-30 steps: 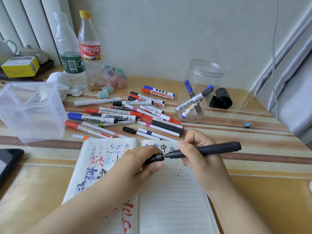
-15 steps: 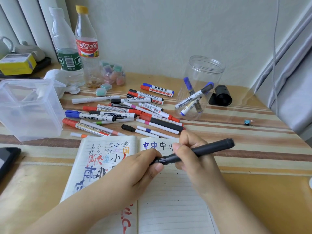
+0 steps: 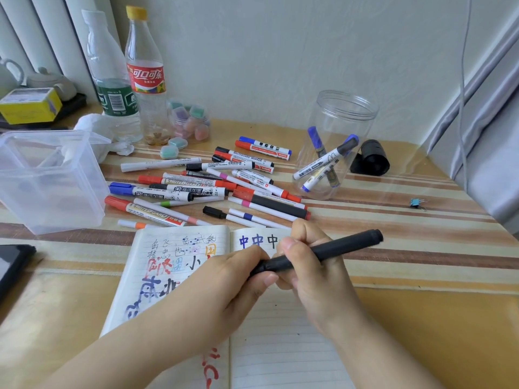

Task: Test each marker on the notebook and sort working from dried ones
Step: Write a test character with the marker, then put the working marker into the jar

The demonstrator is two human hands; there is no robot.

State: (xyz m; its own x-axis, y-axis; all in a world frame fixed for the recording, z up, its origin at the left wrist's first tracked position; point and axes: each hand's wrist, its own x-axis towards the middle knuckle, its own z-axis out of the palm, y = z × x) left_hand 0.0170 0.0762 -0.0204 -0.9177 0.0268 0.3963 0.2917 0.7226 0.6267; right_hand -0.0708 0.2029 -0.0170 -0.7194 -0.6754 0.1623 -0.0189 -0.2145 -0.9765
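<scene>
While both hands meet over the open notebook (image 3: 280,346) at 6 o'clock, the left hand (image 3: 224,287) curls around the cap end of a black marker (image 3: 323,252) and the right hand (image 3: 314,265) pinches its barrel, which points toward 2 o'clock. Whether the cap is fully seated cannot be told. Test characters already fill the left page and start the right page's top line. Beyond, toward 11 o'clock, a loose pile of markers (image 3: 213,186) lies on the table, seemingly untested. At 9 o'clock a clear bin (image 3: 50,178) looks empty. At 1 o'clock a clear jar (image 3: 337,144) holds a few sorted markers. Most sorting appears left.
</scene>
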